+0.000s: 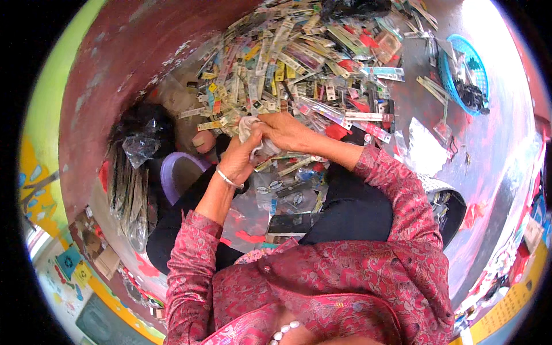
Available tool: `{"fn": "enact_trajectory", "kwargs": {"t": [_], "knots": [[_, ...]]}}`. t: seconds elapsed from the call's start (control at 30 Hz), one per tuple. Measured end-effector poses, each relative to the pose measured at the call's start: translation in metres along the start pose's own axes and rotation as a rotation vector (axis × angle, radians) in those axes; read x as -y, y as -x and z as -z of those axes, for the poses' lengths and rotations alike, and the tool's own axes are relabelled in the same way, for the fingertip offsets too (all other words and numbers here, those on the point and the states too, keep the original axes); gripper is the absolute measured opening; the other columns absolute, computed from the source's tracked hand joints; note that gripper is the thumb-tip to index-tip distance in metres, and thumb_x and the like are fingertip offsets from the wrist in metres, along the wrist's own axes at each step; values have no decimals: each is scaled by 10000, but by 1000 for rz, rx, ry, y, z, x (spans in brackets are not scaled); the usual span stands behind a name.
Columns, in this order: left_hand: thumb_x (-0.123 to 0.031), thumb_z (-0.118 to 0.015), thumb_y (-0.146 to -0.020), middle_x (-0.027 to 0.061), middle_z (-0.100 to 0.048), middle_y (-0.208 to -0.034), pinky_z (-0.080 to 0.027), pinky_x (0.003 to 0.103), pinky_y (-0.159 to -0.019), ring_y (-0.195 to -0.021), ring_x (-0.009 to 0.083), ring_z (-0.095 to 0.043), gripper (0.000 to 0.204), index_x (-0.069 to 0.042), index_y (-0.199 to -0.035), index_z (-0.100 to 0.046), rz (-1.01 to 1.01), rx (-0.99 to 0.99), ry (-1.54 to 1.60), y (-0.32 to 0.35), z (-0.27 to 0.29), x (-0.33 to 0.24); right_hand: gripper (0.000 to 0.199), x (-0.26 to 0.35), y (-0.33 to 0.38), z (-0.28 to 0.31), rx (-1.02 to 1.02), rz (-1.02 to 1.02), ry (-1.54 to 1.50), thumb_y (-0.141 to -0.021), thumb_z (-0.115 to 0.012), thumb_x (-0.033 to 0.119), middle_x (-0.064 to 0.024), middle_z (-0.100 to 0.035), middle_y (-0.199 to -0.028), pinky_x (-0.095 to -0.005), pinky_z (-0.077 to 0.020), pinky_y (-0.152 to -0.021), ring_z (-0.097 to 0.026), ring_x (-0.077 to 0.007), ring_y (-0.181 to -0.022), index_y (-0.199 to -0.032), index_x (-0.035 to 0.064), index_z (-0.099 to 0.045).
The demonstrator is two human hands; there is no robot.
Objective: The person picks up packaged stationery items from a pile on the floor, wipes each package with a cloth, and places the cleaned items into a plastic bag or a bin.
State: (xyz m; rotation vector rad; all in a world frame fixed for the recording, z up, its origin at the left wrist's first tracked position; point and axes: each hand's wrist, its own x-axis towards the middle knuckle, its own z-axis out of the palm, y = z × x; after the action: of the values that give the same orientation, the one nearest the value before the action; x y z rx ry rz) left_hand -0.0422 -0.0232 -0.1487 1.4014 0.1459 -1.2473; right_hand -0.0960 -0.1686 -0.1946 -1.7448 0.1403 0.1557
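Note:
My left hand [237, 156] and my right hand [283, 130] are together in front of me, their fingers closed around a crumpled whitish cloth [267, 149]. Part of the cloth sticks up between the fingers, and the rest is bunched against the palms. Whether anything is wrapped inside it I cannot make out. Just beyond my hands spreads a large heap of long, flat, card-and-plastic packets [287, 60] in yellow, white, red and purple. More loose clear wrappers [296, 195] lie between my dark-trousered legs.
To the left are a black plastic bag [150, 123], a bundle of long thin strips [127, 198] and a purple ring-shaped object [167, 179]. At right stand a blue basket [485, 75] holding black plastic and a container [457, 207] by my knee. A white sheet [426, 150] lies nearby.

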Motion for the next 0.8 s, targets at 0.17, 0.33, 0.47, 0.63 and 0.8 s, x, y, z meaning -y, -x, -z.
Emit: {"fn": "enact_trajectory", "kwargs": {"t": [0.17,0.33,0.47,0.63,0.8], "knots": [[-171,-494,-856,43,-604,-699,-439,231,-469,-541,93,-545,213,4,-957,-561,-143,-107,-836,-2,0,-21,370,-16,9,46,-138,-111,27,-696,-609,397,-160,-612,-744,-349,-448,-655,-586,-260,-702,-747,32,-648],[-177,-526,-838,33,-608,-779,-458,242,-587,-686,98,-567,235,-32,-1019,-560,-273,-187,-808,-21,-5,-80,407,-9,14,99,-58,45,-164,-731,-608,281,-83,-614,-945,-298,-447,-767,-586,-189,-824,-1036,14,-566],[-261,-540,-830,40,-584,-757,-473,257,-588,-672,130,-551,217,-58,-897,-577,-271,-225,-177,-26,-39,-84,129,-4,21,101,-119,-58,-646,-806,-588,167,-4,-575,-728,-216,-443,-561,-549,-89,-647,-812,38,-592],[-376,-519,-838,29,-578,-882,-476,309,-695,-805,150,-559,341,-91,-1024,-547,-131,-33,-146,-48,-37,-62,171,-9,24,121,-322,135,-1092,-756,-553,50,-36,-580,-808,-232,-476,-649,-557,-115,-694,-925,26,-562],[-190,-549,-825,44,-600,-904,-465,270,-688,-806,109,-551,234,-38,-1002,-566,-87,-15,37,-59,-4,-8,241,-13,69,139,-539,326,-1174,-660,-551,75,-101,-586,-847,-330,-478,-695,-571,-212,-751,-887,-3,-571]]}}
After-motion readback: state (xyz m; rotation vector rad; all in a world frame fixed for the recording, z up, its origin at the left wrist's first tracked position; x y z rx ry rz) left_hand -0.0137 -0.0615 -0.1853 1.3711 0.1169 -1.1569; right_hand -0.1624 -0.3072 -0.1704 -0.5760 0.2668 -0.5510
